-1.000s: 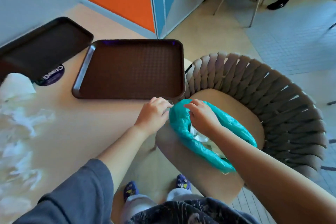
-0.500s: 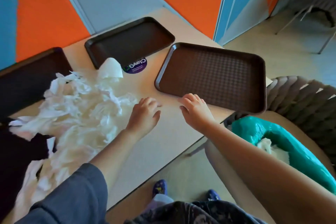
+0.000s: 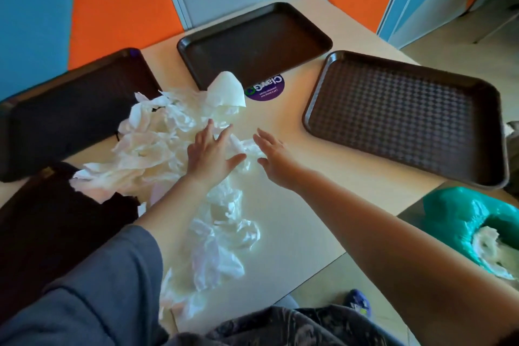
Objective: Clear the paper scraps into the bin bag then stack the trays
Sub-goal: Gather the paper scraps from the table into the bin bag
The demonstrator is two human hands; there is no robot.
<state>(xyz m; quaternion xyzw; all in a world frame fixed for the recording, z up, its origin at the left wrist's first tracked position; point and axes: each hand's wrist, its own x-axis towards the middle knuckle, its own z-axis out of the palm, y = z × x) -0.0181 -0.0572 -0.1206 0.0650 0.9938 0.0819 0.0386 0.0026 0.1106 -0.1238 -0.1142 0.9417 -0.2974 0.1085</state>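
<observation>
- Left hand [image 3: 211, 155] lies spread flat on the paper scraps [image 3: 157, 149]; right hand [image 3: 273, 156], fingers straight, hovers beside them, holding nothing.
- Bare tabletop [image 3: 295, 222] runs to the near edge.
- Trays [image 3: 404, 118] ring the pile; bin bag [image 3: 460, 213] sits off the right edge.
- Orange and blue wall panels [image 3: 120, 0] stand behind.

Your left hand [image 3: 209, 156] covers part of the paper scraps [image 3: 157, 149], so you cannot tell whether the palm presses them or hovers just above. The near-left tray [image 3: 50, 233] runs off the left edge and lies partly under your sleeve [image 3: 92, 298] and the scraps. The tray behind it [image 3: 70, 112] is also cut at the left edge. The bin bag [image 3: 460, 213] is cropped at the right edge, its inside mostly hidden. The sticker [image 3: 265, 88] is half under paper, its small print unreadable.
</observation>
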